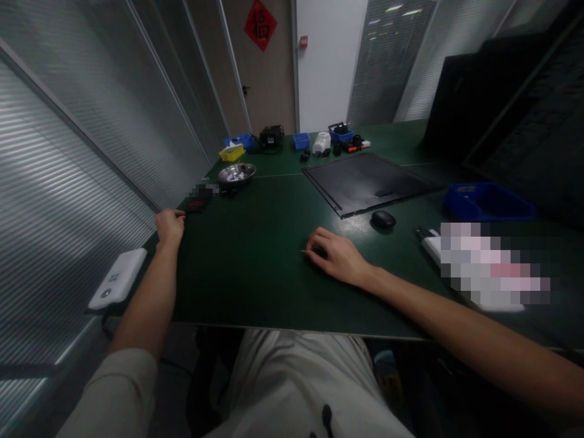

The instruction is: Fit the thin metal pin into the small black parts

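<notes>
At the table's left edge, my left hand (pixel 170 227) is closed, with thumb and fingers pressed together. Its fingertips meet the near end of a flat dark object with red marks (pixel 197 205), partly blurred out; whether they grip it is hard to see. My right hand (pixel 336 255) rests on the green table (pixel 246 255), fingers curled around something mostly hidden. A thin, pale tip (pixel 303 251) pokes out to the left of those fingers. Beyond and right of that hand lies a black computer mouse (pixel 383 219).
A metal bowl (pixel 237 174) holds small parts. Behind it stand a yellow tray (pixel 232 152) and a blue bin (pixel 302 141). A black mat (pixel 369 179) lies at centre right, near a blue tray (pixel 488 204). A white device (pixel 118 278) sits at the left edge.
</notes>
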`<state>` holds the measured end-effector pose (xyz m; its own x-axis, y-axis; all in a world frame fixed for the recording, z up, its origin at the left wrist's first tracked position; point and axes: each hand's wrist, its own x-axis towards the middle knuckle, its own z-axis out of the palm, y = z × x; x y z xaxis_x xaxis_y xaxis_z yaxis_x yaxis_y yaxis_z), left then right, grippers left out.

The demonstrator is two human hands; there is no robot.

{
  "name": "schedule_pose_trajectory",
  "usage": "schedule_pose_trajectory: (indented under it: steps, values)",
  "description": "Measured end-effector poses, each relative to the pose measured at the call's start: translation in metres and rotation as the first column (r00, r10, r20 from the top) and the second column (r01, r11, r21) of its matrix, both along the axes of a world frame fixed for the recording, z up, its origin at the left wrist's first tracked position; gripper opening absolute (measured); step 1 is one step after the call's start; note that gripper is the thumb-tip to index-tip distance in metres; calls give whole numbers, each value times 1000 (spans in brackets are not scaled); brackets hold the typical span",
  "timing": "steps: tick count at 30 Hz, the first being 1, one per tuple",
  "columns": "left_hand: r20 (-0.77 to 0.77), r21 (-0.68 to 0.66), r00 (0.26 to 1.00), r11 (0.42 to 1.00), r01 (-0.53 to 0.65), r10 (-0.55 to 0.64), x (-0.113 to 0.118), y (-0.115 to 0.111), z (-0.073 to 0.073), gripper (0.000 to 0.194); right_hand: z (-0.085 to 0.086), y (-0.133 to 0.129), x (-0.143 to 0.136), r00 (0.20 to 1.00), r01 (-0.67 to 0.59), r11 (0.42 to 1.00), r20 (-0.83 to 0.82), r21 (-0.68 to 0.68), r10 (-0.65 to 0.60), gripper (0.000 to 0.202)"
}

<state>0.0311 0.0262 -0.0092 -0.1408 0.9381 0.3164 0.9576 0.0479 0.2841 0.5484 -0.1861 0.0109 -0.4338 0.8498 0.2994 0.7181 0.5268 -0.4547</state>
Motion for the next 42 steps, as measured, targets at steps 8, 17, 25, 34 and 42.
schedule_pose_trajectory:
  steps: [8,17,25,34,42]
  values:
    - [-66,23,991,993,-117,119,18,-7,6,25,-1,0,-1,1000,-2,1000,-8,16,2,7]
    - [-202,-13,946,965,-260,252,36,-8,9,32,-3,1,-1,1000,0,1000,-9,11,0,8]
    - [-193,-16,945,962,-274,266,31,-2,5,30,-3,2,-1,1000,-3,1000,-3,14,3,6]
    - [-219,-20,934,956,-293,281,32,-4,7,29,-4,2,0,1000,-5,1000,-2,18,5,7]
    - [-230,-31,934,957,-289,275,32,-3,6,27,-1,1,-1,1000,-5,1000,-11,2,5,7]
